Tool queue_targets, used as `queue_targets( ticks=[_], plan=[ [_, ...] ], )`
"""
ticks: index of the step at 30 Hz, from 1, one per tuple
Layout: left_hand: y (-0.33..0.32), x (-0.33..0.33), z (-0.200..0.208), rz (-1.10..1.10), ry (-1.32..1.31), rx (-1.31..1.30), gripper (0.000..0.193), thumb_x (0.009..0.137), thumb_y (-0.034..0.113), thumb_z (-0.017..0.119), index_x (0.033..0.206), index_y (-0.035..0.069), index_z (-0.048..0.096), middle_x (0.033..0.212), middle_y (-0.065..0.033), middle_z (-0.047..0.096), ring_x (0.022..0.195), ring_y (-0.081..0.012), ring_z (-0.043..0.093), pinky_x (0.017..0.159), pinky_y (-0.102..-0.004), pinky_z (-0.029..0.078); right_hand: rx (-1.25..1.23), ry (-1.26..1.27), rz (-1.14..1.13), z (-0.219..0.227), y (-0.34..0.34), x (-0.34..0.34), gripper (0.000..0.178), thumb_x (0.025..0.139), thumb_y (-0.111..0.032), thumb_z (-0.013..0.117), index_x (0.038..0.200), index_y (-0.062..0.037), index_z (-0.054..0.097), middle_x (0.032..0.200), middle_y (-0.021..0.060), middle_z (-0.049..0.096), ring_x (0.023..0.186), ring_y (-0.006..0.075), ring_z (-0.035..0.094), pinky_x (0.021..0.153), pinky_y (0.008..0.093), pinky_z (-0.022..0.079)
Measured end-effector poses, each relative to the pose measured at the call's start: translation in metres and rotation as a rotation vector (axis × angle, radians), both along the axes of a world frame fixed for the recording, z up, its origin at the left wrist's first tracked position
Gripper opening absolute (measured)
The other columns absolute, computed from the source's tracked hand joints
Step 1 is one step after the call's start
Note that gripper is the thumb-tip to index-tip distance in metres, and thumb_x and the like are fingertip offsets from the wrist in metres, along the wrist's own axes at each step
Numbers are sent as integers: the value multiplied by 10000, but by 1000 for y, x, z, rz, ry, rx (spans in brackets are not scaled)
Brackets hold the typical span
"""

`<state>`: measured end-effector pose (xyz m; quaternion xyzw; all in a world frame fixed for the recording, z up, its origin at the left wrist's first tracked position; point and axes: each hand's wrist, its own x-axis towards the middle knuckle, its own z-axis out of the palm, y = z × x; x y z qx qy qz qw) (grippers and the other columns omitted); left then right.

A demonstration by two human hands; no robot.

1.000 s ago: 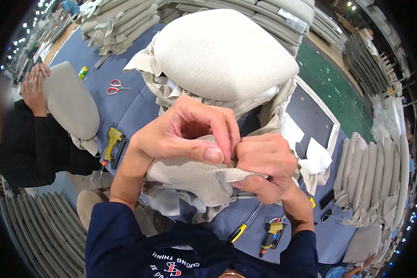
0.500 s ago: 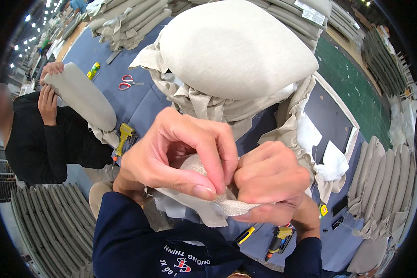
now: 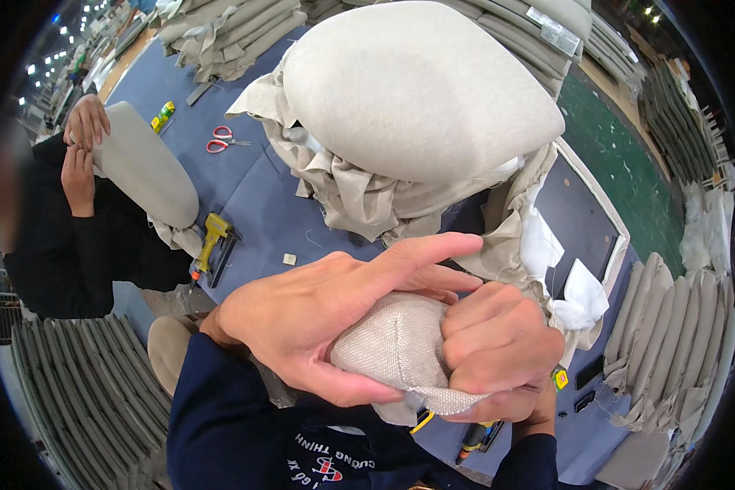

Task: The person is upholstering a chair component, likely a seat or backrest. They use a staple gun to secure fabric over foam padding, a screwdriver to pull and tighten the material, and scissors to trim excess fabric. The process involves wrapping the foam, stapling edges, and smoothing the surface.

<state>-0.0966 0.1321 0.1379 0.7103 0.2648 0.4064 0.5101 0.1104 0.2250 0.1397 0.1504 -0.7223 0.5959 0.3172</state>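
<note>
My right hand [image 3: 502,351] is closed on the edge of a beige woven upholstery fabric piece [image 3: 390,339], knuckles upward. A seam runs down the middle of its rounded, bulging face. My left hand [image 3: 310,314] cups the other side of it, thumb along the near edge and fingers stretched past the far side. The index finger is straight and off the cloth. What lies under the fabric is hidden. Just beyond my hands, a large pale padded cushion [image 3: 420,90] rests on a heap of loose beige cloth [image 3: 367,192].
At left a co-worker's hands [image 3: 82,151] hold a padded panel [image 3: 143,159]. Red-handled scissors [image 3: 220,140] and a yellow staple gun [image 3: 214,243] lie on the blue table [image 3: 253,208]. Another staple gun [image 3: 475,441] is near my right forearm. Stacked panels [image 3: 82,392] stand lower left, cushions [image 3: 670,335] right.
My left hand has opened from a pinch at the fabric's edge and now spreads around it, uncovering the seamed face. My right hand keeps its grip, slightly lower and farther right.
</note>
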Motion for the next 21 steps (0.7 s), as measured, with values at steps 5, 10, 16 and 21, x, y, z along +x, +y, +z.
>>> queue_targets(
  ticks=[5,10,16,21],
  plan=[
    [-2,-6,4,59,124,-47,1069,773,279,806,1543,-113,177,1384,-338,558,1216,-380,645,1026,-417,488,-55,28,-22,-3,1,-6,243,767,-87,710,618,-20,530,563,57,444,442,253,448,431,366,314],
    [-20,9,29,157,168,-75,976,762,292,781,1535,-59,299,1258,-255,673,1074,-343,720,937,-361,527,43,77,-108,1,-19,3,267,814,-113,693,616,-26,535,558,46,424,434,239,425,428,368,287],
    [-76,43,55,175,256,-23,956,693,246,775,1513,-25,364,1251,-186,695,1059,-343,721,901,-339,537,410,125,-338,18,-80,41,347,785,-157,667,573,-94,399,580,15,400,458,207,412,418,344,285],
    [-145,81,56,211,278,24,949,623,235,795,1460,-32,436,1260,-157,698,1097,-321,700,945,-324,521,695,98,-713,21,-174,86,317,512,-221,667,587,-130,373,605,-21,415,503,150,408,442,291,281]
  ],
)
